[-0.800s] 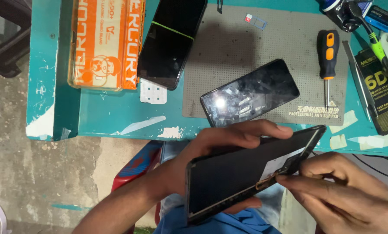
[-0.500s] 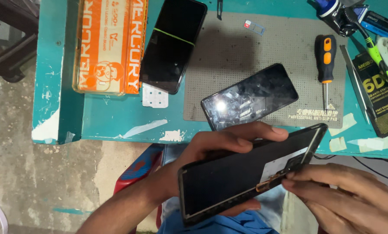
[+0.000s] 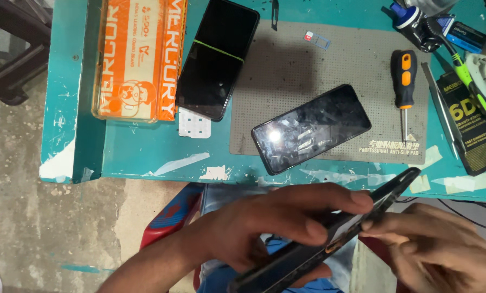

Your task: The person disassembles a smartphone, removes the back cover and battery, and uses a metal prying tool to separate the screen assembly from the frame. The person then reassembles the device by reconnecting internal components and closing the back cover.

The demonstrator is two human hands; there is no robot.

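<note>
While tilted on edge, black phone (image 3: pixel 330 239) pinched in left grip (image 3: pixel 264 228), right grip (image 3: pixel 443 249) at its side, closure unclear.

Teal worktable (image 3: pixel 145 157), paint chipped, tape scraps along the front edge. On it: orange box (image 3: pixel 137 59) at left, small white card (image 3: pixel 194 123) beside it, grey anti-slip mat (image 3: pixel 330 92) in the middle, black packet (image 3: pixel 468 127) at right. A dark phone (image 3: pixel 217 57) lies half on the mat's left edge, half on the table.
</note>
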